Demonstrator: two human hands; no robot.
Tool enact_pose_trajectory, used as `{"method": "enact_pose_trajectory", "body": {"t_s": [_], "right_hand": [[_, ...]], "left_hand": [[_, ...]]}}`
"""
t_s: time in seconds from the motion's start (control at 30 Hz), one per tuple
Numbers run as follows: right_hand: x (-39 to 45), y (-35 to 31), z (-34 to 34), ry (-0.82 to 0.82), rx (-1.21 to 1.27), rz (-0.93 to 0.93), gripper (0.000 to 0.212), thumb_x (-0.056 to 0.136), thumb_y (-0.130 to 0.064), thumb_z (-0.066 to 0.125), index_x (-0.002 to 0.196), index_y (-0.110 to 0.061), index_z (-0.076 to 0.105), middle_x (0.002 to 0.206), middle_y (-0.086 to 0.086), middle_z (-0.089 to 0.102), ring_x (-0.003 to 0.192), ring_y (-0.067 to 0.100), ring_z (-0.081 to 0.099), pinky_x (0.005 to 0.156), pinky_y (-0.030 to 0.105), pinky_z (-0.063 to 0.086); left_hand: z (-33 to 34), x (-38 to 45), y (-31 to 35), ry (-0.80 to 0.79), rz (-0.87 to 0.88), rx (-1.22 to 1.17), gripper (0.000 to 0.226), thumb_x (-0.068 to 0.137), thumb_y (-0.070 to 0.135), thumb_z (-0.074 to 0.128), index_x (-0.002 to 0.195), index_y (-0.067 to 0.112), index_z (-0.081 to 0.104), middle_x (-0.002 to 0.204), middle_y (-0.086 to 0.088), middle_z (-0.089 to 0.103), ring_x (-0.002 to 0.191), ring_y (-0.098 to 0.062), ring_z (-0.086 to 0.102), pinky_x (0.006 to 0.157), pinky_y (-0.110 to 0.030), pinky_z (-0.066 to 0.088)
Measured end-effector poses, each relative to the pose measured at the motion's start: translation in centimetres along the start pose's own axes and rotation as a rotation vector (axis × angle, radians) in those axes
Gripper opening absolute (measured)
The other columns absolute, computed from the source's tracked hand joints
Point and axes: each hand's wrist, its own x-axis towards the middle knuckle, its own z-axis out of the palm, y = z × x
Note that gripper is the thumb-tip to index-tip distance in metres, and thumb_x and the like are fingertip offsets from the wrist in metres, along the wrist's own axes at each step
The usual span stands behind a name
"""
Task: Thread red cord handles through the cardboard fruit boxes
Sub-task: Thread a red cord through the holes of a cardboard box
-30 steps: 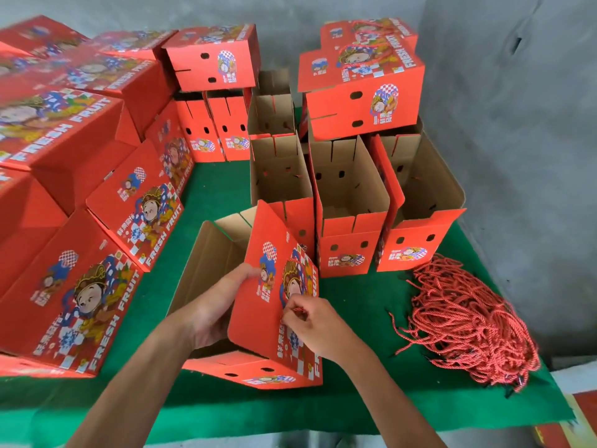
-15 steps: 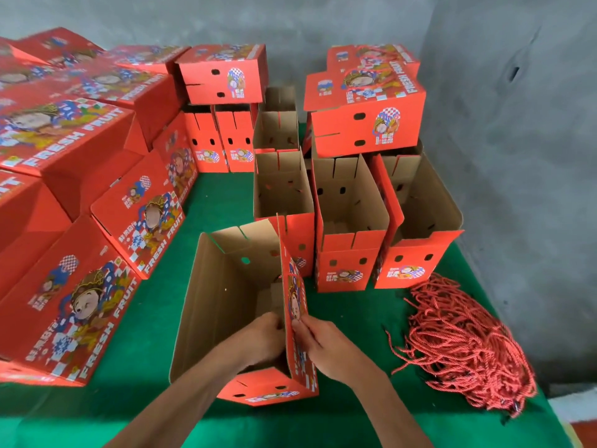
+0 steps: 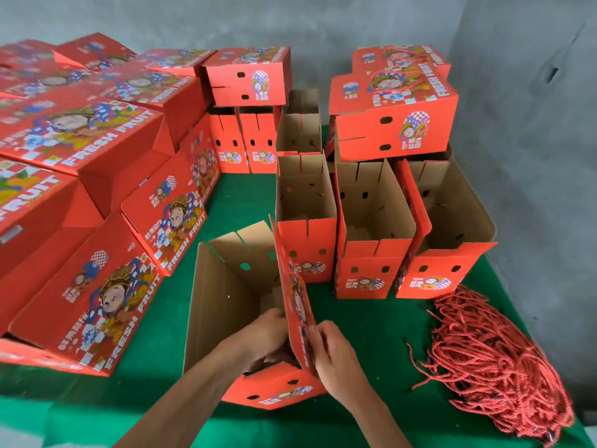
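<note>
Your left hand (image 3: pixel 265 334) has sunk inside the open red cardboard fruit box (image 3: pixel 226 305), grip hidden; your right hand (image 3: pixel 336 354) is pinching its printed wall. One pile of red twisted cords (image 3: pixel 494 360) is lying right.

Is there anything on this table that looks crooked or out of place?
The closed box stacked on the open boxes at the back sits askew, overhanging them. The cords lie in a loose tangle at the right.
</note>
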Motion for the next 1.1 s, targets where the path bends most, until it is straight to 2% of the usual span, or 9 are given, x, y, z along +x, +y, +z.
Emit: {"method": "enact_pose_trajectory", "body": {"t_s": [0.07,0.17,0.3,0.43,0.53,0.63,0.77,1.0,1.1], "right_hand": [[0.2,0.3,0.4,0.025,0.052,0.029,0.034,0.106,-0.054,0.036,0.098,-0.025,0.052,0.093,-0.008,0.067,0.083,0.002,0.068,0.068,0.018,0.05],[0.9,1.7,0.3,0.057,0.056,0.05,0.022,0.11,-0.043,0.04,0.105,-0.027,0.053,0.098,-0.007,0.071,0.088,0.005,0.071,0.074,0.029,0.058],[1.5,6.6,-2.9,0.266,-0.249,0.104,0.018,0.105,-0.014,0.054,0.117,-0.01,0.066,0.111,0.002,0.064,0.107,0.017,0.06,0.093,0.031,0.048],[0.9,10.4,-7.6,0.445,-0.149,0.301,0.012,0.098,-0.004,0.059,0.103,-0.006,0.07,0.096,0.001,0.063,0.094,0.021,0.063,0.084,0.03,0.045],[0.6,13.1,-9.8,0.373,-0.354,0.372,0.013,0.097,-0.003,0.055,0.102,-0.011,0.064,0.1,0.01,0.056,0.093,0.027,0.058,0.083,0.036,0.046],[0.3,15.1,-10.4,0.175,-0.607,0.472,0.034,0.104,-0.017,0.055,0.136,-0.008,0.055,0.134,0.012,0.052,0.123,0.028,0.056,0.102,0.039,0.05],[0.1,15.5,-10.2,0.15,-0.761,0.423,0.027,0.108,-0.024,0.048,0.125,-0.01,0.063,0.124,0.007,0.061,0.114,0.023,0.061,0.095,0.035,0.055],[0.2,14.9,-9.3,0.208,-0.714,0.305,0.02,0.098,-0.03,0.058,0.098,-0.013,0.068,0.095,0.002,0.066,0.092,0.022,0.065,0.079,0.036,0.054],[1.0,12.7,-8.2,0.198,-0.496,0.327,0.018,0.099,-0.03,0.061,0.092,-0.013,0.058,0.086,0.003,0.067,0.082,0.026,0.066,0.07,0.038,0.052]], "left_hand": [[-0.5,-0.2,-0.2,0.006,0.041,0.015,0.027,0.102,0.025,0.057,0.12,0.005,0.062,0.113,-0.028,0.071,0.101,-0.042,0.07,0.098,-0.064,0.051],[-1.6,-0.1,-0.8,0.034,0.17,0.231,0.025,0.104,0.025,0.054,0.125,0.016,0.062,0.122,-0.008,0.071,0.109,-0.023,0.069,0.1,-0.044,0.055],[-4.1,-1.9,-0.3,-0.01,0.171,0.495,0.057,0.094,0.069,0.037,0.126,0.027,0.057,0.122,0.006,0.067,0.107,-0.008,0.066,0.102,-0.032,0.051],[-3.5,-3.8,1.4,-0.125,0.303,0.708,0.076,0.076,0.097,0.028,0.114,0.041,0.064,0.109,0.025,0.069,0.103,0.007,0.065,0.099,-0.029,0.051],[-1.7,-3.6,1.9,-0.133,0.303,1.062,0.088,0.058,0.106,0.038,0.121,0.049,0.058,0.117,0.031,0.062,0.106,0.01,0.059,0.099,-0.029,0.052],[-0.5,-3.1,1.8,-0.132,0.244,1.317,0.066,0.067,0.094,0.048,0.101,0.04,0.062,0.099,0.02,0.063,0.088,-0.002,0.061,0.081,-0.029,0.055],[-0.4,-2.6,1.1,-0.057,0.138,1.422,0.047,0.093,0.07,0.044,0.073,0.027,0.043,0.078,0.01,0.051,0.072,-0.013,0.053,0.068,-0.032,0.044],[1.2,-4.0,3.7,0.034,0.146,1.329,0.045,0.097,0.046,0.041,0.113,0.009,0.063,0.123,-0.016,0.065,0.113,-0.036,0.063,0.086,-0.035,0.048],[1.8,-4.2,6.0,0.043,0.124,1.272,0.033,0.1,0.03,0.042,0.107,0.007,0.066,0.122,-0.019,0.065,0.113,-0.038,0.063,0.083,-0.032,0.047]]}}
